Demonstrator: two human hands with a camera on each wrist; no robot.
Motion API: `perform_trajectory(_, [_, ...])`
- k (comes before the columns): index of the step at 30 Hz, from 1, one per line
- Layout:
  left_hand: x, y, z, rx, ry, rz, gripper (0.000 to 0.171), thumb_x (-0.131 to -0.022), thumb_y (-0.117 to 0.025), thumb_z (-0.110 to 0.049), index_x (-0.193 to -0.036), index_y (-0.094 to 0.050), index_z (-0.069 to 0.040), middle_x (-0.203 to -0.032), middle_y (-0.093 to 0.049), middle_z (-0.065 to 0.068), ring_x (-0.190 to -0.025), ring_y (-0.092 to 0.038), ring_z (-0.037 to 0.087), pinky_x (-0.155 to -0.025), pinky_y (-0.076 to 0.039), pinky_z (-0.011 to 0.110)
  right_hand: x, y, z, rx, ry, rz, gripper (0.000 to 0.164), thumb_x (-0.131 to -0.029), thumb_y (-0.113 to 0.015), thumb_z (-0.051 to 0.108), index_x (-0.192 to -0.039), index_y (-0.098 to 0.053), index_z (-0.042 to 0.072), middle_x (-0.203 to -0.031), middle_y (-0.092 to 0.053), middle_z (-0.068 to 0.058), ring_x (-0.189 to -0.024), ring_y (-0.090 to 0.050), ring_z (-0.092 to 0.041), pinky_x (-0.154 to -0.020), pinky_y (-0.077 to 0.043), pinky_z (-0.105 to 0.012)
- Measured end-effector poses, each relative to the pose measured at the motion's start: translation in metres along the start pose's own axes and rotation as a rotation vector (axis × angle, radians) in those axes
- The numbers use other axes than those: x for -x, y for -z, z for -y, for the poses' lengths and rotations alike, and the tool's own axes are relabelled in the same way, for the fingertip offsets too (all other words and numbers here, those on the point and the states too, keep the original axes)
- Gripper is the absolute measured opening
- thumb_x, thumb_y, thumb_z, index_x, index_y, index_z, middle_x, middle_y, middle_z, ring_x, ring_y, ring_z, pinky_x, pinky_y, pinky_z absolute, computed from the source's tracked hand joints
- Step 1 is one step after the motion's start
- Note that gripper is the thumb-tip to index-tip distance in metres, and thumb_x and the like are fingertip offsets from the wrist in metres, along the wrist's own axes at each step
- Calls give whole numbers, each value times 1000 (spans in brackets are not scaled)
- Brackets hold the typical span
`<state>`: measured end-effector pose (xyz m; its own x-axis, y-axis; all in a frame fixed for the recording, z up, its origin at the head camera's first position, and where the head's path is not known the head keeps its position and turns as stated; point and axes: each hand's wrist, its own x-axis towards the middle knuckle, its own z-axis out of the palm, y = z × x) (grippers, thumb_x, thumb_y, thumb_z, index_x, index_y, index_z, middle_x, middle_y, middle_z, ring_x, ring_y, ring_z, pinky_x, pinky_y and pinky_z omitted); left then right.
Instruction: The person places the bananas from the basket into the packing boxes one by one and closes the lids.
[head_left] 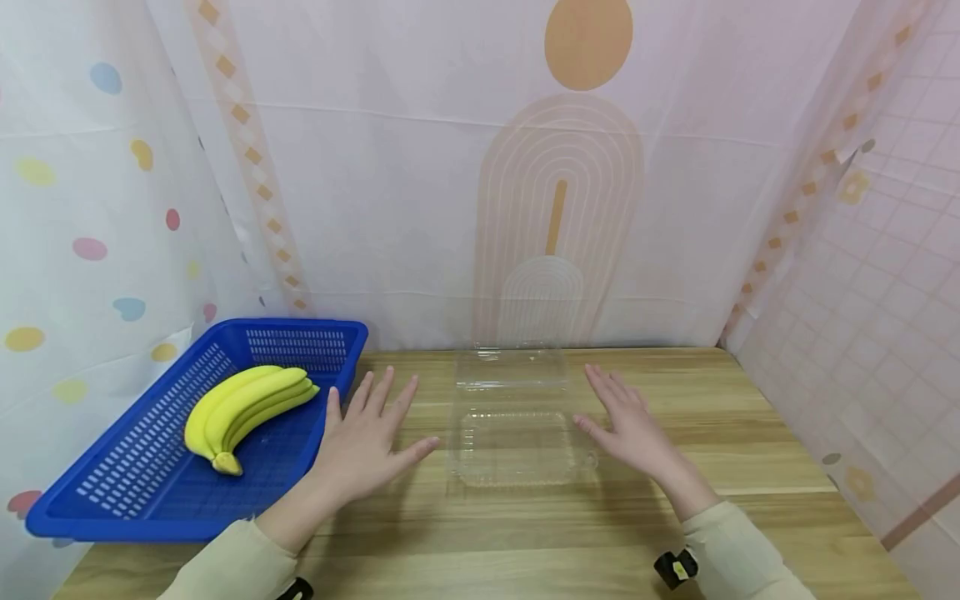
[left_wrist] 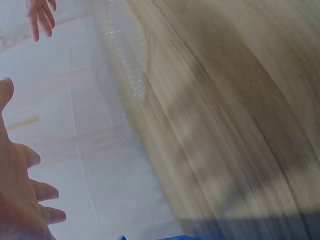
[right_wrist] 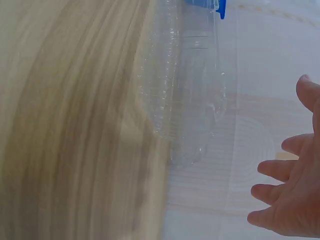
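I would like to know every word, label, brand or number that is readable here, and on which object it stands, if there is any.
Readable text: none in any view.
Black device at the right wrist: small yellow label, too small to read.
Bananas, blue basket, clear plastic container: no lettering visible.
Wall cloth: printed shapes and patterns only, no words.

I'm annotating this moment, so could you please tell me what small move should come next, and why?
Probably the left hand should reach for the banana bunch: that hand is free beside the blue basket, and the plastic clamshell stands open, empty.
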<state>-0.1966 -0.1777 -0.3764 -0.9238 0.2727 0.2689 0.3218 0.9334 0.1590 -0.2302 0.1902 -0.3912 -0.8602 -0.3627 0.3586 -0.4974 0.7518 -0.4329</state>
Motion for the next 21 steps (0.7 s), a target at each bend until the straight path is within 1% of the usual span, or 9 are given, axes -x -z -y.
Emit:
perform_trajectory(5, [2,1,3,-27,-19,-44,87,-89,-49,-73,-155,-36,-18,-158,-30,19,-146,-19,43,-110,1,72,1,-2,-3,-116,-52,-29,73,-97,-64,27,-153,-28,-3,-151,-34,-30,-138,-28,-54,-109,-22,-69])
perform_trajectory(10, [4,3,6,-28,-34,-90,85,-89,-49,-74,-152,-41,-18,-155,-37,16,-144,-25,41,-110,-4,72,1,-5,-8,-229,-118,-61,69,-97,-65,22,-151,-32,-4,-146,-42,-30,-135,-38,-49,-110,-28,-63])
perform_trajectory(12, [4,3,8,-25,-46,-114,83,-89,-52,-71,-151,-44,-17,-153,-41,15,-143,-27,40,-110,-6,72,1,-6,-11,-272,-150,-63,67,-98,-64,23,-151,-33,-4,-145,-45,-28,-135,-40,-46,-110,-29,-61])
perform_trajectory(16, [5,2,11,-30,-83,-179,78,-87,-59,-65,-147,-50,-16,-149,-46,14,-140,-33,39,-110,-12,71,2,-7,-15,-369,-213,-46,64,-101,-60,26,-151,-32,-2,-145,-45,-28,-135,-40,-43,-110,-31,-59])
perform_trajectory(21, [8,3,14,-21,-123,-255,74,-85,-67,-59,-143,-55,-14,-143,-53,14,-135,-40,39,-109,-18,69,3,-7,-17,-467,-276,-29,62,-103,-55,28,-152,-31,-1,-144,-46,-28,-133,-44,-44,-107,-36,-58])
